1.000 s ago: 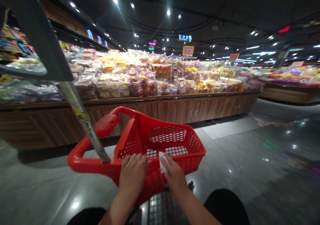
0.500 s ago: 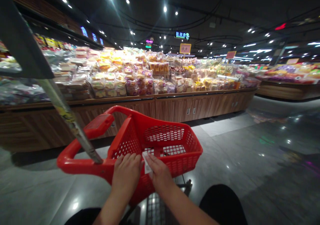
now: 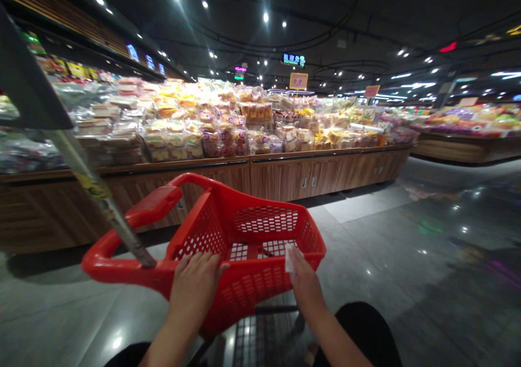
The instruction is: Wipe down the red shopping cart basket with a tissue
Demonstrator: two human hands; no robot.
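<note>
A red plastic shopping cart [image 3: 260,291] stands side-on in front of me, its perforated basket at the right and its handle loop at the left. My left hand [image 3: 197,280] grips the near rim of the basket, fingers curled over the top edge. Further right along the same rim, my right hand [image 3: 303,277] presses a white wipe [image 3: 290,258] against the edge, with the fingers closed on it. A grey pole [image 3: 108,204] with a worn yellow label slants across the cart's handle.
Beyond the cart runs a wood-panelled display counter [image 3: 285,177] heaped with bagged bread and snacks [image 3: 223,133]. A price sign [image 3: 298,81] rises above it. Another display stand [image 3: 468,147] is at the far right. Glossy grey floor [image 3: 386,258] lies around.
My right hand has slid right along the basket rim with the wipe, away from my left hand. The left hand still holds the rim. The view has shifted slightly.
</note>
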